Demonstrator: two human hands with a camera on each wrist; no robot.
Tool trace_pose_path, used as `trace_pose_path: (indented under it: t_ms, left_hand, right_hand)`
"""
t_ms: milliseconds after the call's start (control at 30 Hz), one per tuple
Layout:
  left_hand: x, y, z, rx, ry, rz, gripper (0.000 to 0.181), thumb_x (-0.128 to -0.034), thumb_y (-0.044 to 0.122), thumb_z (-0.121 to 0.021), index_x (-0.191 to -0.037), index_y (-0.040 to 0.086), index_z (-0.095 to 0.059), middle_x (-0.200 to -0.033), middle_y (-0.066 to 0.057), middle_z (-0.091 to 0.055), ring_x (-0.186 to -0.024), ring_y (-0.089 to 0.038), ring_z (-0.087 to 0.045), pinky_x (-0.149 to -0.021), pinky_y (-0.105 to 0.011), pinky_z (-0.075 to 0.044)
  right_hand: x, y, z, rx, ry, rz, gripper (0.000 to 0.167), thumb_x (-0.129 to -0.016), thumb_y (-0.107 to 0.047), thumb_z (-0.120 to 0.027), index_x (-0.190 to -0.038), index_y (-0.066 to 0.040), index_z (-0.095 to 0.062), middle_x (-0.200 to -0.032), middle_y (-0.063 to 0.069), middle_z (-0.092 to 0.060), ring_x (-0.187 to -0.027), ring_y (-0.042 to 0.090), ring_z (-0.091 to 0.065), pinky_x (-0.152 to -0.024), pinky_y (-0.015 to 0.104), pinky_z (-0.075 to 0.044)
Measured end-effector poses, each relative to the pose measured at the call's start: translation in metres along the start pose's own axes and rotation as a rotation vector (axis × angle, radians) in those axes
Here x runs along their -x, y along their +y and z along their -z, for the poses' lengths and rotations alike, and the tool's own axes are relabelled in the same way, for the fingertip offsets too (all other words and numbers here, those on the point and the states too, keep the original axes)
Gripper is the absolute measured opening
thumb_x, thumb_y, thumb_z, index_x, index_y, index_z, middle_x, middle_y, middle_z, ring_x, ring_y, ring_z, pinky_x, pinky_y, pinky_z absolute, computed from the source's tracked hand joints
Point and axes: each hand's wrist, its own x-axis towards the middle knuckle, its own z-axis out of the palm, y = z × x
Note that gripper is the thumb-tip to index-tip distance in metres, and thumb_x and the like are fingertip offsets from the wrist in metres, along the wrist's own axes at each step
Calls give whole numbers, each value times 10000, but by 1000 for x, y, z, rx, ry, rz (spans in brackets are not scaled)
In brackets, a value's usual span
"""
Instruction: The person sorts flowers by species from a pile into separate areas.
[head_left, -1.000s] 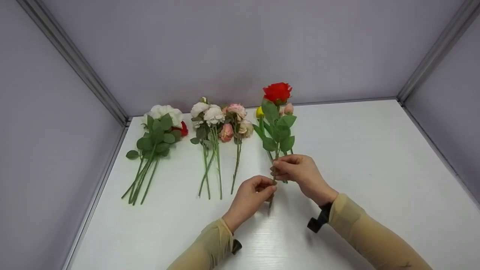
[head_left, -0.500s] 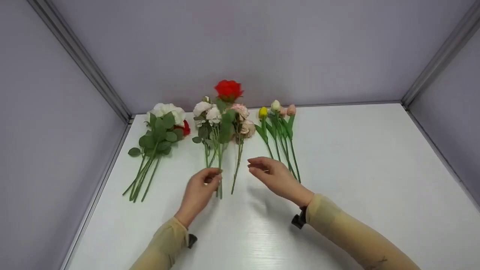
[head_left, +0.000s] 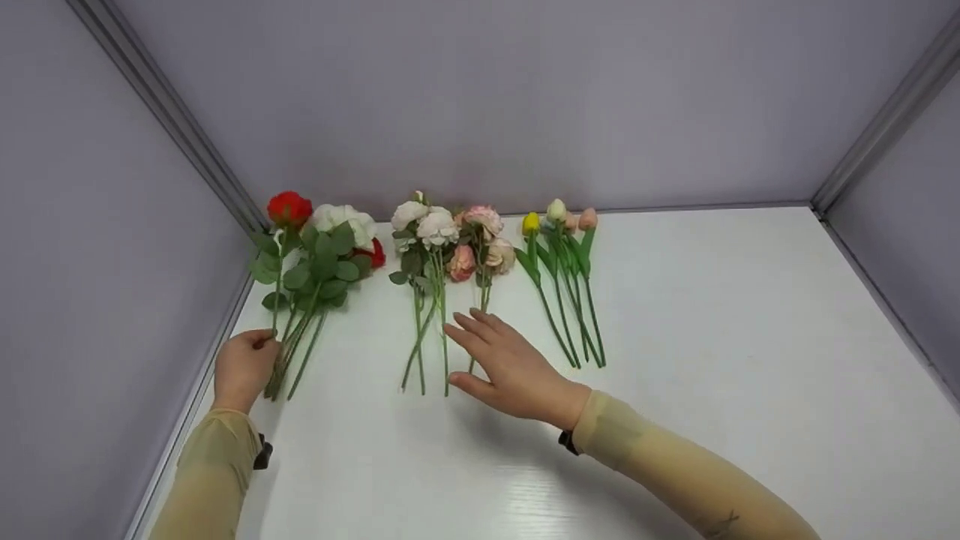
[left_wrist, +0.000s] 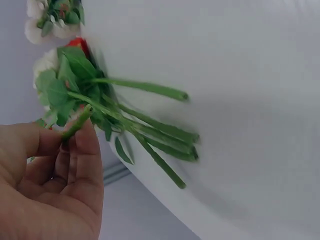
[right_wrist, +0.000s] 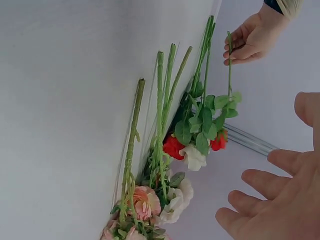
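My left hand [head_left: 244, 369] pinches the stem of a red rose [head_left: 289, 208] between thumb and fingers at the table's left side. In the left wrist view the cut end of that rose stem [left_wrist: 77, 122] pokes out past the fingertips. Just right of it lies a bunch of white roses [head_left: 345, 221] with green leaves, and another red rose [head_left: 373, 255] shows partly beneath them. My right hand [head_left: 517, 367] is spread with fingers apart and holds nothing. In the head view it overlaps the lower stems of the pink peonies [head_left: 484, 220].
White peonies [head_left: 438, 226] on several stems lie mid-table, beside the pink ones. Yellow, white and pink tulips [head_left: 556, 211] lie to their right. Grey panels [head_left: 525, 97] wall the white table [head_left: 720, 322] at the back and sides.
My left hand has carried the red rose from the tulips across to the far left bunch. The right hand has released the stem, moved left and spread its fingers.
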Motion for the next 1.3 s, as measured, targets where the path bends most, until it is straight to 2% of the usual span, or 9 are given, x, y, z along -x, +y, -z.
trace_pose_path:
  t_ms: [133,267,367,467,667,767,933,1067,1300]
  left_hand:
    - [-4,-12,1,-157,-67,-1,407,-1042,92,-474,-1368,-138,-556,-1317,-339,-588,-1001,-394,-634,-814,-478,-528]
    - [-5,-17,-6,-375,-82,-73,330,-1011,-17,-440,-1250,-170,-610,-1214,-387,-601,-1022,-499,-627,-845,-583,-534]
    - [-5,-20,-13,-489,-55,-148,236,-983,-96,-438,-1086,-192,-628,-1033,-399,-591,-923,-540,-626,-750,-614,-550]
    - [-5,-24,-19,-541,3,-203,170,-963,-132,-453,-972,-169,-619,-943,-364,-547,-850,-539,-600,-665,-630,-535]
    - [-4,-33,-25,-556,156,-280,175,-948,-113,-490,-997,-149,-655,-979,-379,-541,-905,-568,-549,-644,-649,-502]
    - [-4,-36,-25,-548,195,-288,205,-943,-63,-522,-1067,-141,-666,-1027,-395,-551,-943,-589,-541,-689,-673,-491]
    - [-5,-38,-24,-527,185,-255,302,-935,23,-570,-1186,-128,-646,-1110,-414,-558,-998,-613,-534,-767,-711,-468]
    - [-4,-36,-23,-514,154,-228,283,-955,2,-530,-1174,-136,-645,-1111,-413,-574,-1003,-620,-542,-779,-713,-472]
    - [-4,-33,-20,-369,75,-120,360,-985,0,-487,-1309,-95,-614,-1214,-399,-568,-1073,-610,-543,-818,-691,-487]
  right_hand:
    - [1,-1,-5,21,-19,27,698,-1065,-563,-433,-1629,-178,-290,-1654,114,-301,-1544,301,-192,-1249,440,-147]
    - [4,3,-9,65,-32,14,693,-1065,-550,-448,-1628,-177,-292,-1655,104,-299,-1546,302,-182,-1250,437,-143]
    - [5,5,-10,87,-48,3,695,-1066,-554,-440,-1629,-173,-292,-1660,98,-288,-1549,303,-168,-1252,430,-135]
    - [5,6,-12,88,-61,1,696,-1066,-552,-441,-1625,-161,-303,-1657,112,-293,-1548,321,-167,-1252,435,-132]
    - [6,8,-15,91,-85,-19,682,-1065,-549,-452,-1616,-168,-329,-1654,114,-296,-1546,329,-168,-1253,429,-125]
    - [6,9,-16,92,-88,-24,678,-1064,-547,-457,-1612,-166,-338,-1649,123,-306,-1542,338,-182,-1252,436,-132]
    - [6,11,-17,85,-93,-29,680,-1063,-552,-451,-1610,-162,-344,-1647,130,-309,-1540,343,-187,-1251,442,-136]
    - [7,11,-18,85,-92,-22,678,-1063,-554,-448,-1603,-154,-359,-1640,138,-322,-1538,349,-192,-1250,451,-142]
    - [8,12,-20,102,-88,-17,668,-1066,-550,-445,-1594,-148,-375,-1637,133,-329,-1536,349,-198,-1251,443,-143]
